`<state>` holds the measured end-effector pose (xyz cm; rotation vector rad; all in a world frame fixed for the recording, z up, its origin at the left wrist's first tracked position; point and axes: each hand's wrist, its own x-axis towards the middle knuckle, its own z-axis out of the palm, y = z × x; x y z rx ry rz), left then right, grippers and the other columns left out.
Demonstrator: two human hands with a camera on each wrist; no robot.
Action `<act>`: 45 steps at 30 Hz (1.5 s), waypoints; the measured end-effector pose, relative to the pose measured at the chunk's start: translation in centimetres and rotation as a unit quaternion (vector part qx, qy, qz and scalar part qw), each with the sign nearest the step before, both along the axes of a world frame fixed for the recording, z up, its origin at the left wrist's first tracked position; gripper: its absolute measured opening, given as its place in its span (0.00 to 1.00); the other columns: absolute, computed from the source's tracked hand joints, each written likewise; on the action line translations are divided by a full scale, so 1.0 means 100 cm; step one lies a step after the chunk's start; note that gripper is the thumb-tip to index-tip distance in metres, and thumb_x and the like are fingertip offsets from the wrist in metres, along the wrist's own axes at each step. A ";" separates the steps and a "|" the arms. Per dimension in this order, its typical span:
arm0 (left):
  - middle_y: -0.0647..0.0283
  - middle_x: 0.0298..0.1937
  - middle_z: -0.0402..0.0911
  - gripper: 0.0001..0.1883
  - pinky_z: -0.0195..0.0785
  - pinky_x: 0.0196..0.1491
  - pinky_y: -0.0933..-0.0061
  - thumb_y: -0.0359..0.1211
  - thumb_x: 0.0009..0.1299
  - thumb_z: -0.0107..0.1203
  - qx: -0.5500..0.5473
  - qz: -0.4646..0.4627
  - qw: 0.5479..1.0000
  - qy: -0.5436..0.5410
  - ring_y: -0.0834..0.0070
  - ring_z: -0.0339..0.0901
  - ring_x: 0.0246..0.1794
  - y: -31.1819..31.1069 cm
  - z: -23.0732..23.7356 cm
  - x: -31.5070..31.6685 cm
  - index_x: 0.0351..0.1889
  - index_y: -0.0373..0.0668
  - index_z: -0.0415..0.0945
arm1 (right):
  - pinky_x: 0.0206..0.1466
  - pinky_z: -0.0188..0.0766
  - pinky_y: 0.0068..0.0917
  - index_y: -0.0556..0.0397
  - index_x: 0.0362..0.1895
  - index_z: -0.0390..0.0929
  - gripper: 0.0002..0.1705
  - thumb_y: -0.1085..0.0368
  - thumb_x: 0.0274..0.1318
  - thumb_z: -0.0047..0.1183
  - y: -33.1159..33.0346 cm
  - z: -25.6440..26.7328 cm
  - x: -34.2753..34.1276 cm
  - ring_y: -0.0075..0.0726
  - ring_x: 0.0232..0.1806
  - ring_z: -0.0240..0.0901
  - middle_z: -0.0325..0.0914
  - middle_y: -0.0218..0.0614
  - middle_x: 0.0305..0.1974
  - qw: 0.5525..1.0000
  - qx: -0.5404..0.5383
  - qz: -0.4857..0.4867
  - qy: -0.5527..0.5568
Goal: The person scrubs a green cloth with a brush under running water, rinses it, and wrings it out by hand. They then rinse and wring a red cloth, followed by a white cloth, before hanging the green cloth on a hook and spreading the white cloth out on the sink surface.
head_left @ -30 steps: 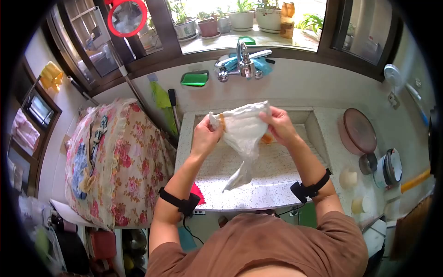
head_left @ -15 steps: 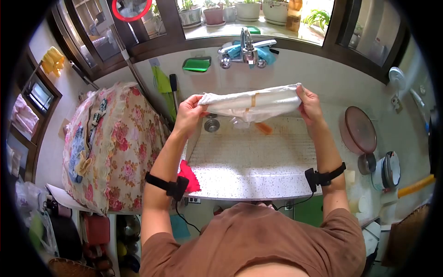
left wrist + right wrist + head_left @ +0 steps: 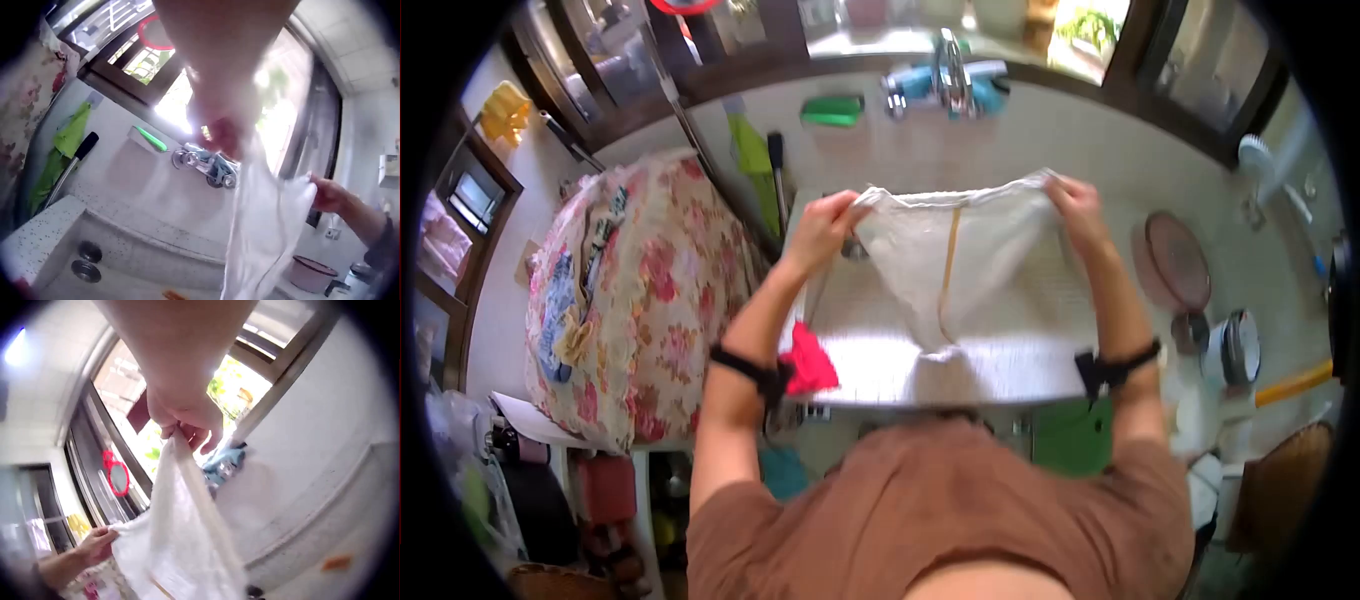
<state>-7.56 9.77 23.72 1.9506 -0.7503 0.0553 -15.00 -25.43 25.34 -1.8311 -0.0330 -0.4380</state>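
A thin white cloth (image 3: pixel 900 235) with a narrow brown stripe down its middle hangs spread over the sink (image 3: pixel 1040 325), tapering to a point near the front edge. My left hand (image 3: pixel 825 228) pinches its upper left corner. At the upper right corner my right hand (image 3: pixel 1084 215) grips the edge between thumb and fingers. Between the hands the top edge sags slightly. The right wrist view shows the cloth (image 3: pixel 187 531) falling in folds below the fingers. Beyond the cloth, an orange-brown piece (image 3: pixel 337 562) lies in the sink.
The faucet (image 3: pixel 952 85) is on the wall behind the sink. A red cloth (image 3: pixel 808 362) lies at the front left corner. A pinkish basin (image 3: pixel 1175 262) and a metal cup (image 3: pixel 1190 332) stand on the right counter. A floral-covered bulk (image 3: pixel 665 300) fills the left side.
The hands first held the cloth bunched and close together, then moved apart and stretched its top edge. Now the cloth hangs open downward in a triangle. The head view has tilted lower.
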 end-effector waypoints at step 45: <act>0.66 0.31 0.80 0.10 0.69 0.38 0.74 0.32 0.69 0.51 0.228 -0.179 0.955 0.069 0.79 0.74 0.32 -0.021 -0.044 0.019 0.43 0.38 0.78 | 0.32 0.64 0.26 0.54 0.32 0.79 0.09 0.77 0.43 0.53 -0.112 -0.013 -0.055 0.30 0.28 0.67 0.69 0.35 0.24 0.920 -0.370 0.078 0.102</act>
